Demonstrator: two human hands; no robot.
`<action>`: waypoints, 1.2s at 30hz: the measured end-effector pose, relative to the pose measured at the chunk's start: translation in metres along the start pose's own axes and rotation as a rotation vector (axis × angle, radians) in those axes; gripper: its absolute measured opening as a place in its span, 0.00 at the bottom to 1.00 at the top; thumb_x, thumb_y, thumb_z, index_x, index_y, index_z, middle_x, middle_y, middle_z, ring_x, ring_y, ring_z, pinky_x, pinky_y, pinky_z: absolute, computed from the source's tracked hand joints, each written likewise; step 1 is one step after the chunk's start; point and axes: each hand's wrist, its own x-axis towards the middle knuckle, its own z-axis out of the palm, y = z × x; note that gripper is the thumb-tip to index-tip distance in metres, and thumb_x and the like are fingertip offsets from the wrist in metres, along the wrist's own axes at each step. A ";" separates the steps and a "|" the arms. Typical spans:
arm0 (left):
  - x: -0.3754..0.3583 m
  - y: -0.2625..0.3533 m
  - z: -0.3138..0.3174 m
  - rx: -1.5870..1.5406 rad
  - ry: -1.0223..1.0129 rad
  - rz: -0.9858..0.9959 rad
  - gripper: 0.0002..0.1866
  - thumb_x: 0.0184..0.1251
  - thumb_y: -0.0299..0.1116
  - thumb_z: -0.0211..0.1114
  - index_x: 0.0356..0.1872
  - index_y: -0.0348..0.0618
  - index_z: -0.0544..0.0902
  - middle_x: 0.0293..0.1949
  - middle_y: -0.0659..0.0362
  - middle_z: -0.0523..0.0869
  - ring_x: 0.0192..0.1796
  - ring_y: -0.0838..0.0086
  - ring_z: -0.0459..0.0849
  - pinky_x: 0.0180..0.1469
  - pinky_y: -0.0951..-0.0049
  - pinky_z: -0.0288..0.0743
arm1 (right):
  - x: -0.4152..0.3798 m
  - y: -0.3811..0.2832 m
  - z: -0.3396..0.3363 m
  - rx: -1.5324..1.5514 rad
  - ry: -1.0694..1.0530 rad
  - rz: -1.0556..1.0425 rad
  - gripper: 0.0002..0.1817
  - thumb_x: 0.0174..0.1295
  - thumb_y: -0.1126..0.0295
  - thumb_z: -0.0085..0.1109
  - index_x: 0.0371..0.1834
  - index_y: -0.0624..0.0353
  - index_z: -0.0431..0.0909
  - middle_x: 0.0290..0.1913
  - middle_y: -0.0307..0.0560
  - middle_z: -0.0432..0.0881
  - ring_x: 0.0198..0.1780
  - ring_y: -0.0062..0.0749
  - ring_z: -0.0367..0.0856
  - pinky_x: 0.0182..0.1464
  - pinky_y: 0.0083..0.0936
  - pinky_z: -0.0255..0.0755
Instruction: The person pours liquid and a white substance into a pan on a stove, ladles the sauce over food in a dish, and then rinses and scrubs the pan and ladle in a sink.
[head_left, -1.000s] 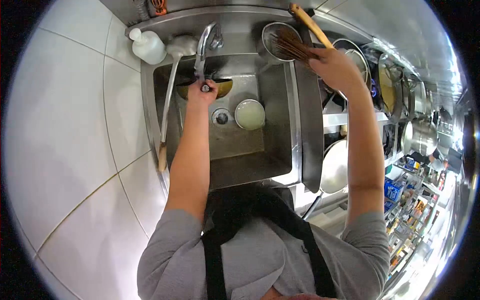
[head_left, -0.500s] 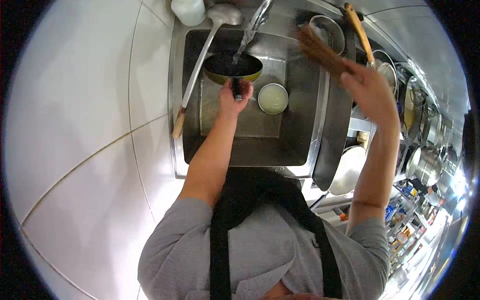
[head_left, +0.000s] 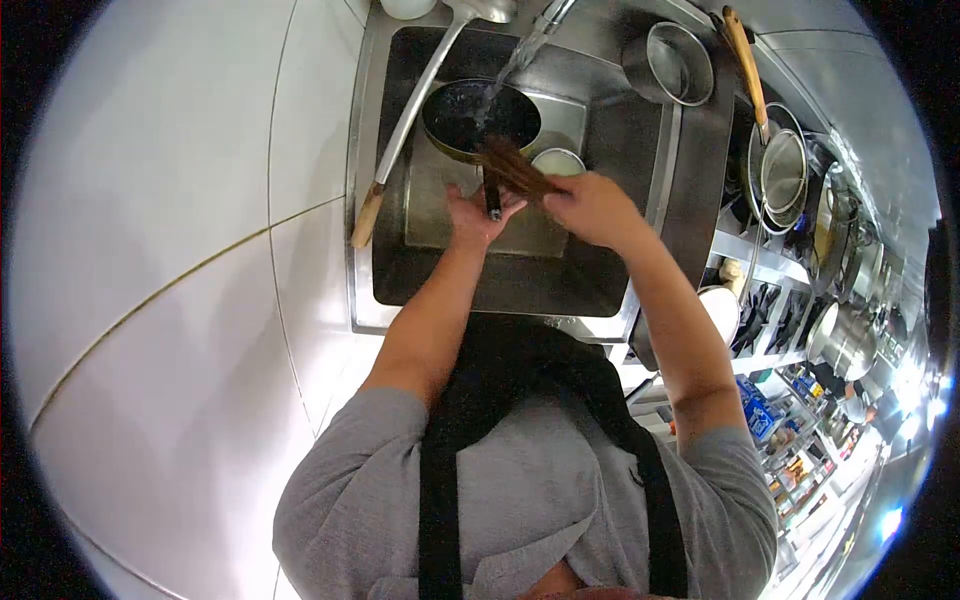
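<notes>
A small dark frying pan (head_left: 468, 112) is held under the running water in the sink, its handle toward me. My left hand (head_left: 480, 212) is under that handle and supports it, thumb apart on the left side. My right hand (head_left: 597, 210) is closed around a brown bamboo wok brush (head_left: 518, 166), whose bristle end overlaps the pan's near rim. Water from the faucet (head_left: 556, 12) runs into the pan. Partly hidden behind the brush, a round bowl (head_left: 558, 162) with pale liquid rests in the sink (head_left: 480, 290).
A long-handled ladle (head_left: 425, 90) lies along the sink's left edge by the tiled wall (head_left: 180, 250). On the right rim stands a round metal container (head_left: 680, 65). Strainers with wooden handles (head_left: 783, 170) hang farther right, near shelves of pans.
My right hand has brought the brush from the upper right down and left to the pan's near rim. The view has shifted slightly, and the pan shows more of its inside.
</notes>
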 end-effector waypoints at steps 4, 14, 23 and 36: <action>0.004 -0.002 -0.005 0.088 -0.055 0.066 0.55 0.75 0.83 0.38 0.76 0.38 0.75 0.62 0.41 0.86 0.65 0.42 0.81 0.78 0.32 0.66 | 0.004 0.010 0.014 -0.079 -0.298 0.025 0.25 0.71 0.54 0.61 0.66 0.54 0.87 0.38 0.60 0.91 0.37 0.47 0.92 0.46 0.42 0.84; -0.003 -0.003 0.026 0.186 -0.089 0.013 0.43 0.82 0.72 0.44 0.64 0.35 0.78 0.52 0.44 0.87 0.58 0.48 0.85 0.69 0.38 0.74 | -0.042 0.022 -0.018 0.178 -0.245 0.176 0.31 0.73 0.48 0.62 0.72 0.58 0.83 0.50 0.66 0.91 0.52 0.62 0.91 0.60 0.47 0.83; 0.049 0.057 0.155 -0.123 -0.021 -0.231 0.16 0.81 0.41 0.56 0.39 0.37 0.75 0.31 0.52 0.81 0.28 0.65 0.81 0.26 0.64 0.78 | -0.090 0.031 -0.196 -0.149 0.461 0.240 0.29 0.74 0.56 0.65 0.76 0.53 0.80 0.49 0.54 0.92 0.54 0.43 0.89 0.59 0.40 0.81; 0.089 0.057 0.237 0.099 0.085 -0.039 0.09 0.79 0.39 0.55 0.40 0.47 0.77 0.32 0.58 0.80 0.30 0.67 0.79 0.31 0.67 0.74 | 0.039 0.072 -0.214 -0.706 0.276 0.372 0.20 0.67 0.58 0.61 0.52 0.62 0.90 0.52 0.64 0.92 0.59 0.58 0.91 0.63 0.54 0.85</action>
